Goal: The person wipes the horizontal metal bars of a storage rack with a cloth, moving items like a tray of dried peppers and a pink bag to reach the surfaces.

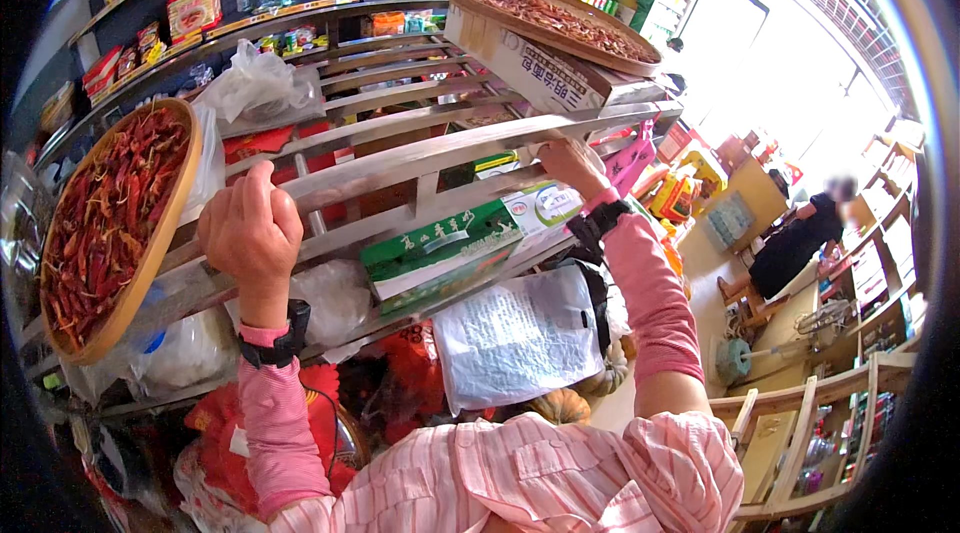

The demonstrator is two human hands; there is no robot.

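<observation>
A slatted rack (405, 165) stretches before me, its front rails running from lower left to upper right. My left hand (251, 240) is curled at the rack's left part, beside a round tray (191, 158) of dried red chillies (120, 210). Whether its fingers wrap a rail is hidden. Farther right, my right hand (571, 164) is bent against the front rails near a pink strip (630, 158); its grip is partly hidden. Between the hands, a green-and-white carton (442, 252) lies below the top slats. A clear plastic bag (255, 83) rests on the slats.
A second round tray (559, 19) of dried goods sits on a cardboard box (525, 68) at the far right of the rack. A white sack (521, 338) and pumpkins (561, 407) lie below. Stocked shelves (300, 8) line the back. A person (799, 240) is at right.
</observation>
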